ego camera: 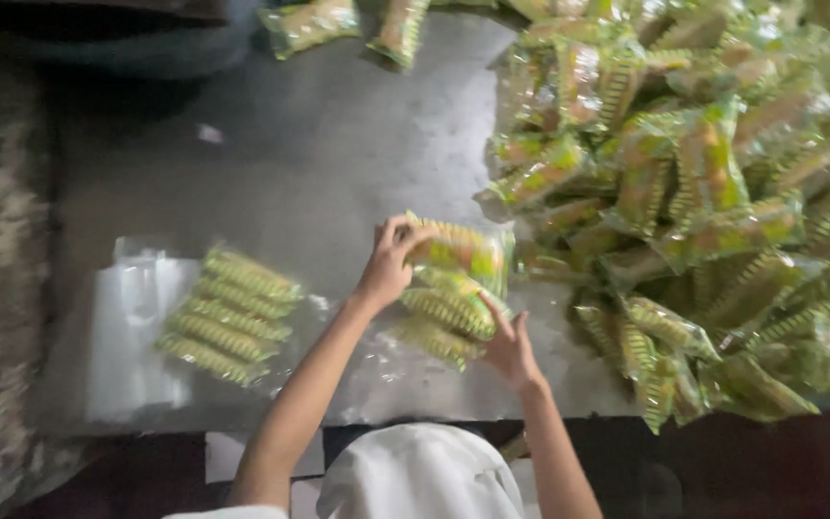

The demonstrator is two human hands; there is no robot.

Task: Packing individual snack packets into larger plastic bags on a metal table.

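A biscuit packet [458, 250] is grasped by the left hand [388, 264]; the stacked packets [442, 322] beneath are steadied by the open right hand [511, 348].

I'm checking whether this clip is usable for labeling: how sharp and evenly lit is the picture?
Head view: soft motion blur all over, so the left hand, right hand and stacked packets lack crisp edges; the packet heap smears together; pale glare on the clear bag; top left and bottom edge fall dark.

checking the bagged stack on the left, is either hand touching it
No: the left hand and right hand are both on the unbagged packets, apart from the bagged stack.
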